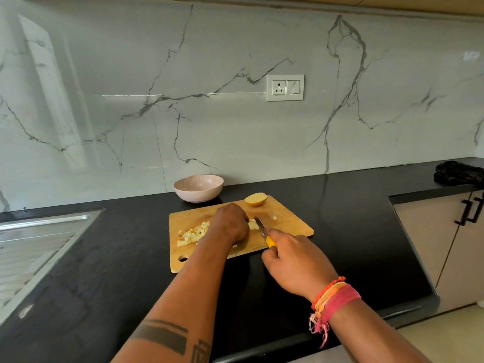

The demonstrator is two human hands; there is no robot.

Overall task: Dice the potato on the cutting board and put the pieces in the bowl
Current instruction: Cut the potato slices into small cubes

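A steel sink (39,231) sits at the far left of the black bench (340,218), where a person is midway through dicing a potato on a wooden cutting board (293,221). A heap of diced pieces (192,234) lies on the board's left side, just beside the left hand (230,224), whose fingers are curled down over the piece being cut; only a pale sliver of it shows at the blade. The right hand (293,260) has its grip closed round the yellow handle of a small knife (262,227), the blade angled down beside the left fingertips. An uncut potato half (256,199) rests at the board's far edge, cut face up. The pink bowl (198,188) stands behind the board against the marble wall (235,127) and looks empty. A wall socket (285,87) hangs above, and a dark cloth (458,175) lies at the far right. The dicing step appears about half done; the next cuts call for keeping the steadying fingertips tucked clear of the blade, after which the remaining half wants slicing and every piece moving to the bowl.
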